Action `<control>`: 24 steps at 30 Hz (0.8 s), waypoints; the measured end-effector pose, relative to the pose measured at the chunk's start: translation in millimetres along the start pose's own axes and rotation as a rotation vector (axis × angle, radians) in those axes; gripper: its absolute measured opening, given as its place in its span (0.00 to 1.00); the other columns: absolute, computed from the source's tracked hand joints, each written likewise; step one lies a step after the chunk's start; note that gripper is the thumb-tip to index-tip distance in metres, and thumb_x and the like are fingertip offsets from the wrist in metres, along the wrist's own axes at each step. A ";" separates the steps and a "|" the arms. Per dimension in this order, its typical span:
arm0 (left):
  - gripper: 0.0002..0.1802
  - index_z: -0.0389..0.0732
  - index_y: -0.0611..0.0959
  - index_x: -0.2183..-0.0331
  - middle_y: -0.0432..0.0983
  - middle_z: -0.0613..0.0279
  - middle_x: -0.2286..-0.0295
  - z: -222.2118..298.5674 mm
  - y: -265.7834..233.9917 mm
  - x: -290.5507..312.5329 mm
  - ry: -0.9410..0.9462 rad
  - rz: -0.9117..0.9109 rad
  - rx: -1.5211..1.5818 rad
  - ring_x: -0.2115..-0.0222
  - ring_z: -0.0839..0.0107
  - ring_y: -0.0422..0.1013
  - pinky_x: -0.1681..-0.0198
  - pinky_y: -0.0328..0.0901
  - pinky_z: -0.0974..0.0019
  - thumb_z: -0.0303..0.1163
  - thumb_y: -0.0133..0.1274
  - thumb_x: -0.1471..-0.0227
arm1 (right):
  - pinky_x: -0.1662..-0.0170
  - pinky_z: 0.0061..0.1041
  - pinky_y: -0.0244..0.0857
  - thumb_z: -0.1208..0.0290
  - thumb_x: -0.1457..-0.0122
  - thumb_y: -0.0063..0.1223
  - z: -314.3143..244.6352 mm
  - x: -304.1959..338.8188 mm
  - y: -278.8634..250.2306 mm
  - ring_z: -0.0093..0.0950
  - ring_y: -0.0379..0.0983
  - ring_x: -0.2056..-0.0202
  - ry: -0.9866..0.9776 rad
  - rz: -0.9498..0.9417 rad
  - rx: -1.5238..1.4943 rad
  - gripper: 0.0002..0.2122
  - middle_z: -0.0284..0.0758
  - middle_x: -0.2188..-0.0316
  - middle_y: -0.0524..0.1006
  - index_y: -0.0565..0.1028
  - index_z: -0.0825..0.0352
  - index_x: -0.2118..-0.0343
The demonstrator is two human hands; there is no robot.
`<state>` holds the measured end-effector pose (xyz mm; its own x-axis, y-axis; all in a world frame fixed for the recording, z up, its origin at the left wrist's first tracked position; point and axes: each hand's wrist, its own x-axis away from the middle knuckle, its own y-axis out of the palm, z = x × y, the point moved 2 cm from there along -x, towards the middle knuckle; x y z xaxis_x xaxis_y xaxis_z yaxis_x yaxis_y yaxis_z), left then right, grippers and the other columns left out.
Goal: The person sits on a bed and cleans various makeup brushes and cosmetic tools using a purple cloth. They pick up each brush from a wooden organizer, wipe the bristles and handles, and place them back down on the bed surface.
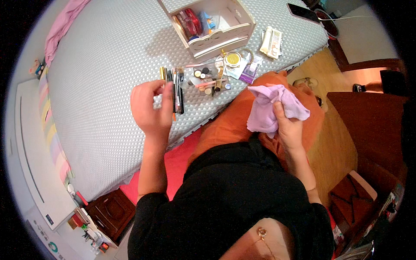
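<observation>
My right hand [289,130] grips a crumpled lilac cloth [277,106] above my thigh, its thumb pressed on the front. My left hand [151,108] is raised over the bed, fingers curled in toward the thumb; what they hold, if anything, is hidden. Right beside its thumb lies a row of slim makeup pencils [178,93], mostly black, partly covered by the hand. Farther right a clear pouch [210,80] has several small cosmetics on and around it. A round yellow-topped compact [232,59] and a purple packet [250,73] lie beyond.
A pale open organizer box [221,41] with a red pouch [190,21] inside stands at the back of the grey quilted bed [99,86]. Cream packs [271,42] lie right of it. A phone [303,13] with a cable is at the far right edge. Dark wooden furniture [366,125] stands right.
</observation>
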<state>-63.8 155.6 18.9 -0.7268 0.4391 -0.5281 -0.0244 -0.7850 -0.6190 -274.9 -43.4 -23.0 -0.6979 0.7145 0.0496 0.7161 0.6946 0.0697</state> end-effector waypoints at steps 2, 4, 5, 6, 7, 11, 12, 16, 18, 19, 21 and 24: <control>0.12 0.39 0.81 0.72 0.74 0.61 0.71 28.0 -2.1 -5.5 0.321 -0.007 -0.120 0.67 0.61 0.69 0.59 0.62 0.58 0.30 0.65 0.62 | 0.49 0.24 0.61 0.72 0.41 0.55 -2.3 -0.9 3.8 0.22 0.69 0.54 0.007 -0.029 -0.055 0.15 0.32 0.55 0.75 0.73 0.70 0.52; 0.15 0.43 0.83 0.70 0.73 0.62 0.65 44.1 11.8 -5.3 0.392 -0.165 -0.075 0.59 0.59 0.67 0.51 0.58 0.54 0.33 0.66 0.65 | 0.49 0.24 0.61 0.71 0.41 0.55 -3.9 -1.3 5.9 0.22 0.69 0.54 0.011 -0.046 -0.085 0.15 0.32 0.55 0.75 0.73 0.70 0.52; 0.16 0.45 0.84 0.69 0.73 0.62 0.62 50.4 19.0 -5.1 0.428 -0.246 -0.052 0.55 0.58 0.65 0.47 0.56 0.52 0.35 0.67 0.67 | 0.49 0.23 0.61 0.71 0.41 0.55 -4.3 -1.5 6.0 0.22 0.69 0.54 0.013 -0.050 -0.085 0.15 0.32 0.55 0.75 0.73 0.70 0.52; 0.17 0.45 0.84 0.69 0.71 0.61 0.60 53.3 26.5 -5.0 0.428 -0.299 -0.099 0.52 0.57 0.63 0.45 0.53 0.49 0.36 0.67 0.68 | 0.49 0.23 0.61 0.71 0.41 0.55 -4.4 -1.1 5.8 0.22 0.69 0.54 0.016 -0.053 -0.085 0.15 0.32 0.55 0.75 0.73 0.70 0.52; 0.18 0.46 0.84 0.69 0.70 0.61 0.57 54.4 34.5 -4.8 0.426 -0.352 -0.146 0.49 0.57 0.61 0.42 0.50 0.47 0.36 0.67 0.68 | 0.49 0.23 0.62 0.71 0.41 0.55 -5.1 -0.5 5.7 0.22 0.69 0.54 0.010 -0.047 -0.085 0.15 0.32 0.56 0.75 0.73 0.70 0.52; 0.14 0.44 0.84 0.73 0.68 0.60 0.53 58.1 51.9 -3.6 0.386 -0.429 -0.221 0.43 0.55 0.55 0.38 0.42 0.39 0.36 0.66 0.68 | 0.50 0.23 0.62 0.71 0.41 0.55 -5.8 1.0 3.4 0.22 0.70 0.55 0.005 -0.038 -0.080 0.15 0.31 0.56 0.75 0.73 0.70 0.52; 0.13 0.44 0.84 0.73 0.67 0.60 0.52 59.3 54.3 -3.3 0.379 -0.427 -0.243 0.43 0.55 0.55 0.38 0.42 0.39 0.35 0.66 0.68 | 0.50 0.23 0.62 0.70 0.41 0.55 -4.7 1.0 2.7 0.21 0.70 0.55 0.007 -0.042 -0.079 0.15 0.31 0.57 0.75 0.73 0.69 0.52; 0.11 0.42 0.83 0.76 0.68 0.60 0.53 61.7 61.1 -1.1 0.357 -0.394 -0.267 0.43 0.55 0.55 0.38 0.42 0.38 0.34 0.65 0.67 | 0.52 0.23 0.63 0.70 0.42 0.57 4.0 3.4 1.5 0.21 0.70 0.56 0.069 -0.012 -0.079 0.16 0.31 0.57 0.75 0.73 0.70 0.53; 0.11 0.42 0.83 0.76 0.68 0.60 0.53 62.6 63.5 -0.8 0.333 -0.392 -0.280 0.43 0.54 0.55 0.38 0.42 0.38 0.34 0.65 0.66 | 0.52 0.23 0.63 0.69 0.42 0.57 10.2 5.7 0.7 0.21 0.70 0.56 0.098 0.018 -0.090 0.16 0.31 0.57 0.75 0.73 0.70 0.53; 0.11 0.42 0.83 0.76 0.68 0.59 0.54 62.3 64.1 -0.7 0.327 -0.388 -0.272 0.43 0.54 0.55 0.38 0.42 0.38 0.34 0.65 0.66 | 0.52 0.23 0.64 0.69 0.42 0.58 9.0 5.5 1.2 0.21 0.70 0.56 0.092 0.008 -0.090 0.16 0.31 0.57 0.75 0.73 0.70 0.53; 0.11 0.41 0.82 0.76 0.69 0.59 0.55 61.5 65.3 0.0 0.314 -0.381 -0.255 0.43 0.54 0.55 0.38 0.42 0.39 0.34 0.65 0.66 | 0.52 0.23 0.64 0.70 0.43 0.58 3.4 4.3 3.1 0.21 0.70 0.57 0.079 -0.010 -0.088 0.16 0.31 0.58 0.75 0.74 0.70 0.53; 0.10 0.40 0.82 0.76 0.70 0.57 0.56 55.4 68.1 2.2 0.316 -0.373 -0.218 0.44 0.52 0.57 0.38 0.44 0.40 0.32 0.65 0.66 | 0.52 0.23 0.64 0.71 0.43 0.58 0.7 2.7 2.0 0.21 0.70 0.57 0.041 -0.025 -0.026 0.16 0.31 0.58 0.76 0.73 0.71 0.53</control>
<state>-105.0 78.9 7.8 -0.4535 0.8075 -0.3773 -0.0740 -0.4560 -0.8869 -275.3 -39.9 -23.4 -0.7157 0.6928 0.0882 0.6983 0.7091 0.0972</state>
